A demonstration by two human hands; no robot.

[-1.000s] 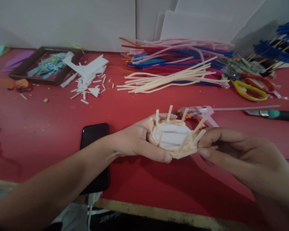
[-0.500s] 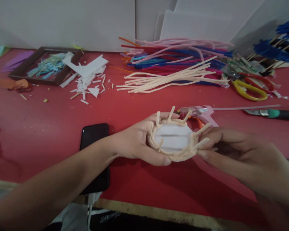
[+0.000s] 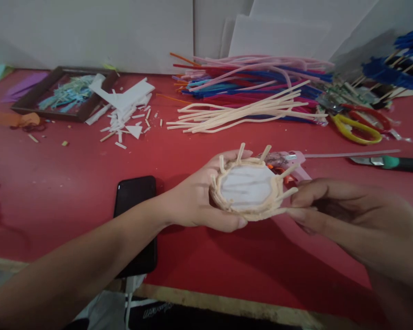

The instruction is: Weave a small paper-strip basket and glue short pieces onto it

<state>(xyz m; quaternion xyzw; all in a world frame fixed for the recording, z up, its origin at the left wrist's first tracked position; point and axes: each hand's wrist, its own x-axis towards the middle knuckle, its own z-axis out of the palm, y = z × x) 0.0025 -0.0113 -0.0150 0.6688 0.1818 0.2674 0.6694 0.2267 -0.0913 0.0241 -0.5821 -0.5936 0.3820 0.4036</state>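
Likely light and soft, the basket (image 3: 246, 188) is best clasped at nine o'clock, as by the left hand (image 3: 201, 199); strand (image 3: 273, 212) pinched by the right hand (image 3: 347, 217).

Matt fuzzy basket (image 3: 259, 215); glossy phone (image 3: 135, 190); smooth tabletop (image 3: 206, 256)

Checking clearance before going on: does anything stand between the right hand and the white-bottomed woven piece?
Nothing visible does. The right hand pinches a pale strand leading to the woven piece; the pink glue gun lies on the red table beyond, not between them.
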